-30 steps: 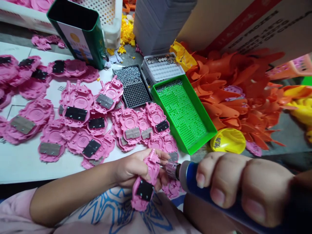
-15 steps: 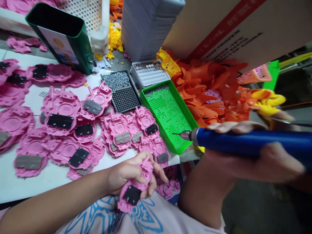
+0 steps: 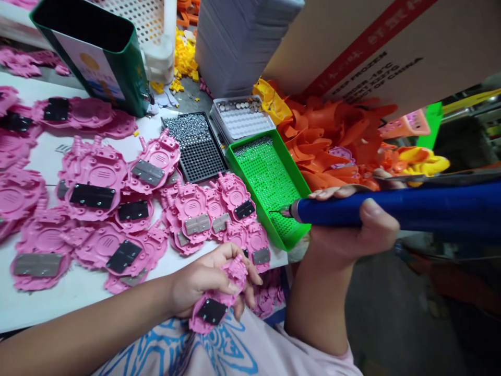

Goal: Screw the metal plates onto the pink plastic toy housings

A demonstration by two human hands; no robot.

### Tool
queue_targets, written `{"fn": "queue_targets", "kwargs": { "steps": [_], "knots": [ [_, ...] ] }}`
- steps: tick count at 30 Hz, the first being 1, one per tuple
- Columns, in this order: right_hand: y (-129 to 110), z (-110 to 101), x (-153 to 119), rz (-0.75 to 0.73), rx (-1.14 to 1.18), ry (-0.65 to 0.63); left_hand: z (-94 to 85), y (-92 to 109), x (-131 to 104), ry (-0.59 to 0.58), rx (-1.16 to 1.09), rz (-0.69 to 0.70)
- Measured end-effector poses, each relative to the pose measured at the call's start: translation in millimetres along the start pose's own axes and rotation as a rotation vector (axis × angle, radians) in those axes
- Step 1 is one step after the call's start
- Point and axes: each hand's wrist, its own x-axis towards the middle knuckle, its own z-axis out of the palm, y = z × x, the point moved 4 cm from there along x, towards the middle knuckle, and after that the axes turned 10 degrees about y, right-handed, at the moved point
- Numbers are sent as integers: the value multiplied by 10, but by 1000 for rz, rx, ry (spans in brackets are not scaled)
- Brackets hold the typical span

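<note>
Pink casing [image 3: 225, 298], black plate [image 3: 212, 312] already screwed on.
The left hand [image 3: 203, 275] is pinching it above the lap; the right hand [image 3: 354, 239] is gripping a blue driver [image 3: 336, 209] at the green tray [image 3: 296, 236]; remaining holes aren't showing clearly.

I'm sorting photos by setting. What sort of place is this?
Probably an assembly workshop: many matching pink plastic parts lie on the white table, a green tray holds small metal pieces, and the right hand grips a blue screwdriver-like tool.

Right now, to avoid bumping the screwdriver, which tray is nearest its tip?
The bright green tray: the blue screwdriver's tip shows over it, while the black tray and clear tray lie farther off.
</note>
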Motion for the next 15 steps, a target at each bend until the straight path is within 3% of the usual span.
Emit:
{"fn": "queue_targets", "kwargs": {
  "steps": [5,15],
  "knots": [
    [14,5,8,12,-17,3,-15,26,3,38,-12,45],
    [2,-5,18,-7,-26,17,-28,-28,19,53,-39,-5]
  ]
}}
